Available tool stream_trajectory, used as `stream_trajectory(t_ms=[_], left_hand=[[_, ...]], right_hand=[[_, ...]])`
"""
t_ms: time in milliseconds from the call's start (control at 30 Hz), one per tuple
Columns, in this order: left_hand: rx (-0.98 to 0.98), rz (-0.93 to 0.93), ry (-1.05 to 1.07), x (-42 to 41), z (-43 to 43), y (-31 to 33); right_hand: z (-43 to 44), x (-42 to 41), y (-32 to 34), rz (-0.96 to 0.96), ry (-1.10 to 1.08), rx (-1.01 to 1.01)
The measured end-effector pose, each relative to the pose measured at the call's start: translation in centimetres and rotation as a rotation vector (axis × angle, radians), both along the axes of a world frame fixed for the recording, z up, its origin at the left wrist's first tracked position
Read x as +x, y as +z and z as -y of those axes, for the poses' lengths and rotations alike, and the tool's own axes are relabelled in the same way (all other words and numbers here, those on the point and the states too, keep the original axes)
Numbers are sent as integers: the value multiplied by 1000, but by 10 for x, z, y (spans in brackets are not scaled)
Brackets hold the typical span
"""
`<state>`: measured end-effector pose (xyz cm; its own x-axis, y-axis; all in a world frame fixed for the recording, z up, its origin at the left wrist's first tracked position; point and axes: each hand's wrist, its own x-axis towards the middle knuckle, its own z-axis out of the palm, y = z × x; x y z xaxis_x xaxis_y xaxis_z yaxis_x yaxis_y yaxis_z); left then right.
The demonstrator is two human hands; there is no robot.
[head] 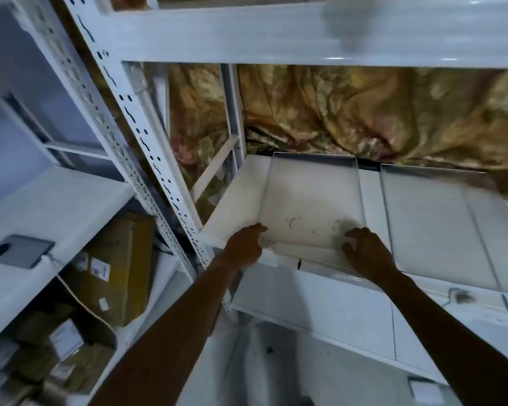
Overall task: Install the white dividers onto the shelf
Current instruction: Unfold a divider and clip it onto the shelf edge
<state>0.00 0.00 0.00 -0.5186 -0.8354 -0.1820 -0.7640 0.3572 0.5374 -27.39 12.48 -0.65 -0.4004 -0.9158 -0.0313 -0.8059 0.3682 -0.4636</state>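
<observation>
A white divider panel [311, 197] lies flat in the left bay of the white metal shelf [232, 206], its far edge near the back. My left hand [245, 247] grips the panel's near left corner. My right hand [364, 250] rests with curled fingers on its near right corner. A second white divider panel [428, 218] lies flat to the right, with a narrow strip of shelf between the two. Both forearms reach up from the bottom of the view.
A perforated white upright post [147, 148] stands left of the bay. A white beam [276, 33] crosses above. Gold patterned cloth [364, 112] hangs behind the shelf. Cardboard boxes [115, 271] and a grey device [21, 250] sit on the neighbouring rack at left.
</observation>
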Motion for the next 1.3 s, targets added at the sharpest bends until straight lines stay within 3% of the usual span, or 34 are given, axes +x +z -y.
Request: stream_trajectory(t_ms=[133,333,500,700,833,1067,1300], left_hand=[[-21,41,58,-10,8,-14],[-341,110,-80,-6,8,-39],[-436,118,-169,7,9,-60],[-434,209,-195,3,7,-49],[-468,228,-213,-4,10,-33],[-369,42,-174,0,11,-23],[-339,-39,-114,10,10,-21]], right_hand=[[4,-2,-5,74,-124,-30],[5,4,-22,204,-306,-185],[4,7,-9,326,-431,-250],[13,-6,26,836,-700,-339],[12,-4,53,1092,-715,-500],[19,24,74,1133,-626,-675],[33,64,96,1087,-513,-702]])
